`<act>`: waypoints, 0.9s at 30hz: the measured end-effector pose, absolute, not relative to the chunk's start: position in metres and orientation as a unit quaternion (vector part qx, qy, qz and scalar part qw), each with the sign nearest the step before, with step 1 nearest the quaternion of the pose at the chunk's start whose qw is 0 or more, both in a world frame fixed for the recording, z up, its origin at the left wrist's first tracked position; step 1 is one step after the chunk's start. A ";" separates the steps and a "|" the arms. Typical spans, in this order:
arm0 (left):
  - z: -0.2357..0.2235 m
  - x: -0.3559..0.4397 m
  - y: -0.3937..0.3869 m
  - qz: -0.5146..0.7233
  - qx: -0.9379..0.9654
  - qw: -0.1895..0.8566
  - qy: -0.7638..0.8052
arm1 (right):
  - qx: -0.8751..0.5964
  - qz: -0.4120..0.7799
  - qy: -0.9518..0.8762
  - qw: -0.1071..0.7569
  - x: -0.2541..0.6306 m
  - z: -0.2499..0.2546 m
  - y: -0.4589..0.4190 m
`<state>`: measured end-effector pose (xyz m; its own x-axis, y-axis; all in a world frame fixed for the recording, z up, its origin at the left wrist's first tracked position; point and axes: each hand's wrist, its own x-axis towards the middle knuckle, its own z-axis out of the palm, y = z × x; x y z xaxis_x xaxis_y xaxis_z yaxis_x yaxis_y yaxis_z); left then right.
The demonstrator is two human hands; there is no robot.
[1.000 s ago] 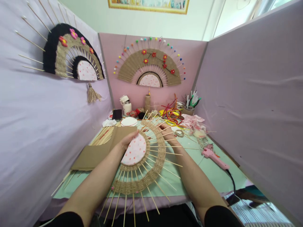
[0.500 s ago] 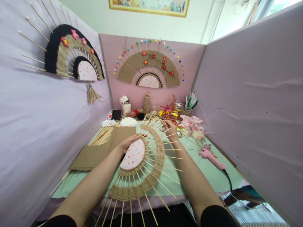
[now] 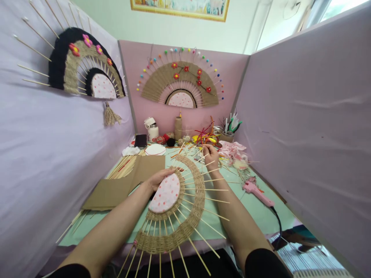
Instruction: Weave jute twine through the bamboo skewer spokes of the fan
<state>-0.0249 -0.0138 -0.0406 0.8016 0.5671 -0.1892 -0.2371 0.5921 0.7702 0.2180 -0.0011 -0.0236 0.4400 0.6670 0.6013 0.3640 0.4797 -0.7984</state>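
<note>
A half-round woven fan [image 3: 199, 191] of twine on pale sticks is tilted above the table, its sticks spreading to the right and toward me. At its centre is a white half-disc [image 3: 166, 195] with pink dots. My left hand [image 3: 160, 178] grips the fan by the far end of its inner part, thumb on top and the other fingers mostly hidden beneath. Beyond the outer woven band, my right hand [image 3: 211, 156] is closed in a pinch near the far stick tips. What lies between those fingertips is too fine to make out.
Brown cardboard [image 3: 116, 189] lies at left over a bundle of sticks [image 3: 124, 166]. A pink glue gun [image 3: 257, 193] with a black cord lies at right. Along the back stand a flask [image 3: 152, 129], a twine cone [image 3: 178, 129] and a tool pot [image 3: 227, 136]. Partitions enclose three sides.
The fan has shifted slightly right and toward me, with my left hand still on it. My right hand has moved a little, its fingers drawn into a tighter pinch. The view has turned slightly.
</note>
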 end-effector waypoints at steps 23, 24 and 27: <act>-0.035 -0.022 -0.017 0.236 0.394 0.861 0.219 | -0.521 0.412 -0.547 0.509 0.193 -0.035 -0.003; -0.034 -0.021 -0.017 0.237 0.397 0.859 0.219 | -0.522 0.414 -0.543 0.512 0.192 -0.036 -0.003; -0.033 -0.020 -0.018 0.242 0.410 0.852 0.218 | -0.519 0.406 -0.533 0.531 0.190 -0.034 -0.003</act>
<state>-0.0198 -0.0175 -0.0329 0.7873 0.5918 -0.1730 -0.2342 0.5466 0.8039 0.1901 -0.0025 -0.0343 0.1025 0.9842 0.1441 0.1219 0.1314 -0.9838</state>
